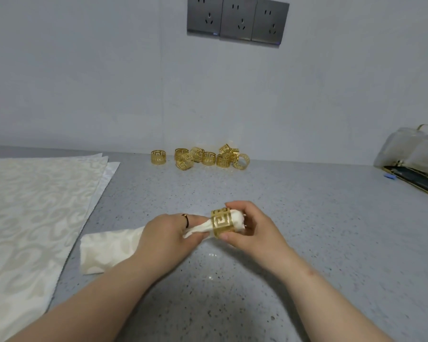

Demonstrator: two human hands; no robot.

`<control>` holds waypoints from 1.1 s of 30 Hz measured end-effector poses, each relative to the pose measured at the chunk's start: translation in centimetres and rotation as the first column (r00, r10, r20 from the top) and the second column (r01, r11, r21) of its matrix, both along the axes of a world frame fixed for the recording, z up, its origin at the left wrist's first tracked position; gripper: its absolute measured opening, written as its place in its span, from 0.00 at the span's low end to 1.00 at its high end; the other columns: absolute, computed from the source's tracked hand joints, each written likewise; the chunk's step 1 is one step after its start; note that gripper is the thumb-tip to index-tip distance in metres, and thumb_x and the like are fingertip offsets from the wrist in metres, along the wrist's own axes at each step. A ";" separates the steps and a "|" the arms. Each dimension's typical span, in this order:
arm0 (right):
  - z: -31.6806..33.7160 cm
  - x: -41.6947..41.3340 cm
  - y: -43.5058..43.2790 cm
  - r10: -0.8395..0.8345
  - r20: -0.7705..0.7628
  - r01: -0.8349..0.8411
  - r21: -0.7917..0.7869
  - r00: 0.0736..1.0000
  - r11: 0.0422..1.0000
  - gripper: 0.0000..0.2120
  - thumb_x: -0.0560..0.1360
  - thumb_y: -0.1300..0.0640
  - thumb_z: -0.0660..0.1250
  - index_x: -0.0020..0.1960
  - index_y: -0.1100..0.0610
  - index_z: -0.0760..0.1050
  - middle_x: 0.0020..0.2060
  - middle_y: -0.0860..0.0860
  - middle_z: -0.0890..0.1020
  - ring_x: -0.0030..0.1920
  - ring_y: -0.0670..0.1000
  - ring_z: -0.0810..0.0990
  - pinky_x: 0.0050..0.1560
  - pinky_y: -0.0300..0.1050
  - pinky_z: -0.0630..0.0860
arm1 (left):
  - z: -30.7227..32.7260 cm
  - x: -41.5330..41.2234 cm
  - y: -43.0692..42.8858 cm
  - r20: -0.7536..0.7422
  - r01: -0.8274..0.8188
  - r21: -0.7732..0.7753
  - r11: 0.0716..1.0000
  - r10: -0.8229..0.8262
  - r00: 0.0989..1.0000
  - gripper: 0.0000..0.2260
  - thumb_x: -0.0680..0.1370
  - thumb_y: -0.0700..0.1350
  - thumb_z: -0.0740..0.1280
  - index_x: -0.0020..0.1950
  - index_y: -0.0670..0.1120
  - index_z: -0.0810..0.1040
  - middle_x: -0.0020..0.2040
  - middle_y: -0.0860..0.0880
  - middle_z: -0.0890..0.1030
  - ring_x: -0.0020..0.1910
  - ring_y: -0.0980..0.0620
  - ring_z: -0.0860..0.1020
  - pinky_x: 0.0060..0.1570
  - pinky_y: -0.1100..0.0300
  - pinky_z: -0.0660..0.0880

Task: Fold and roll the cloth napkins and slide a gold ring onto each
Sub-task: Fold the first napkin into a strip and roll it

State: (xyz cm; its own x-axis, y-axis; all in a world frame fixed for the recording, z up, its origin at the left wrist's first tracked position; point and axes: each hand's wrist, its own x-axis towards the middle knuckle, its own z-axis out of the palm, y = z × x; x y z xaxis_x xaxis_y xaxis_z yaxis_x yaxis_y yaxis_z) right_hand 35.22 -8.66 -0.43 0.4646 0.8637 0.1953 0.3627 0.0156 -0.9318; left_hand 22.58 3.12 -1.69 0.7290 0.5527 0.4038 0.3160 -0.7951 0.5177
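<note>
Speckled grey stone makes up the surface [307, 218], which runs back to a pale wall [84, 70] carrying a row of three dark grey sockets [237, 19] high up.

At the left edge of the surface lies a flat stack of napkins [35, 206], cream with a swirling woven pattern, their far corners fanned slightly apart. Just beside the stack, nearer the front edge, the wide end of the napkin [106, 250] being worked rests on the surface. From there it narrows to the right into a bunched, twisted neck that passes into the left hand [166, 238]. That hand's fingers are curled round the neck and grip it; one finger wears a thin dark band [186, 219].

Beyond that hand, along the far edge against the wall, sits a loose cluster of spare rings [198, 157], gold with a cut-out key pattern. One stands alone at the left and the others are heaped together, some upright and some tipped.

Right of the left hand, the gold ring [221, 223] sits around the napkin's narrow end, and the cloth's white tip pokes out of its right side. The right hand [252, 225] pinches this ring, thumb on the near rim and fingers curled over the far side, with the cloth tip lying in towards its palm. Both hands are held just above the surface, near its middle.

At the right edge, close to the wall, lies a clear plastic package [415, 154] with dark, gold-edged contents that cannot be made out.
</note>
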 end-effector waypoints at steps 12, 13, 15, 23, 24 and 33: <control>-0.1 1.0 -0.3 -0.003 -0.195 -0.024 -0.135 0.981 0.991 0.13 0.75 0.61 0.64 0.59 0.52 0.70 0.49 0.46 0.78 0.48 0.44 0.77 0.54 0.33 0.74 | -0.1 0.0 0.3 -0.072 -0.008 0.027 1.000 0.010 0.997 0.10 0.76 0.49 0.64 0.56 0.55 0.78 0.49 0.54 0.82 0.47 0.55 0.77 0.37 0.75 0.62; -0.1 1.1 -0.3 -0.029 -0.155 0.007 -0.139 0.987 0.990 0.08 0.75 0.62 0.65 0.53 0.53 0.73 0.44 0.47 0.78 0.43 0.43 0.77 0.45 0.28 0.73 | -0.2 0.0 0.2 -0.072 -0.003 0.020 1.000 0.004 0.997 0.09 0.76 0.48 0.64 0.55 0.55 0.78 0.47 0.55 0.82 0.44 0.56 0.77 0.37 0.75 0.63; -0.5 1.0 0.0 -0.075 -0.079 0.064 -0.131 0.994 0.989 0.06 0.73 0.63 0.66 0.43 0.52 0.74 0.39 0.48 0.78 0.37 0.43 0.74 0.37 0.26 0.70 | -0.1 0.1 0.1 -0.086 0.020 0.006 1.000 -0.019 0.996 0.08 0.76 0.48 0.64 0.54 0.56 0.77 0.42 0.58 0.78 0.39 0.59 0.74 0.36 0.74 0.63; -0.7 0.6 0.5 -0.062 -0.184 0.063 -0.001 0.981 0.998 0.06 0.72 0.66 0.67 0.41 0.55 0.77 0.35 0.48 0.80 0.35 0.43 0.77 0.38 0.29 0.72 | 1.0 -0.1 -0.9 -0.266 0.045 0.279 0.959 0.032 0.964 0.44 0.64 0.67 0.63 0.74 0.56 0.49 0.69 0.58 0.66 0.68 0.56 0.63 0.69 0.64 0.46; -0.8 0.5 0.5 -0.051 -0.185 0.051 -0.004 0.981 0.999 0.06 0.71 0.66 0.68 0.41 0.56 0.77 0.35 0.49 0.80 0.35 0.44 0.77 0.39 0.31 0.73 | 1.0 0.4 -1.2 -0.294 0.049 0.356 0.933 0.063 0.954 0.41 0.67 0.67 0.64 0.74 0.55 0.52 0.68 0.57 0.69 0.68 0.56 0.64 0.70 0.62 0.44; 0.0 1.5 -0.2 -0.065 -0.205 0.071 0.018 0.977 0.997 0.06 0.72 0.66 0.67 0.41 0.56 0.78 0.36 0.50 0.81 0.36 0.46 0.78 0.40 0.31 0.74 | 1.2 -0.6 0.7 -0.209 -0.063 0.436 0.898 0.169 0.963 0.15 0.71 0.57 0.63 0.57 0.56 0.73 0.49 0.56 0.80 0.51 0.57 0.77 0.68 0.61 0.53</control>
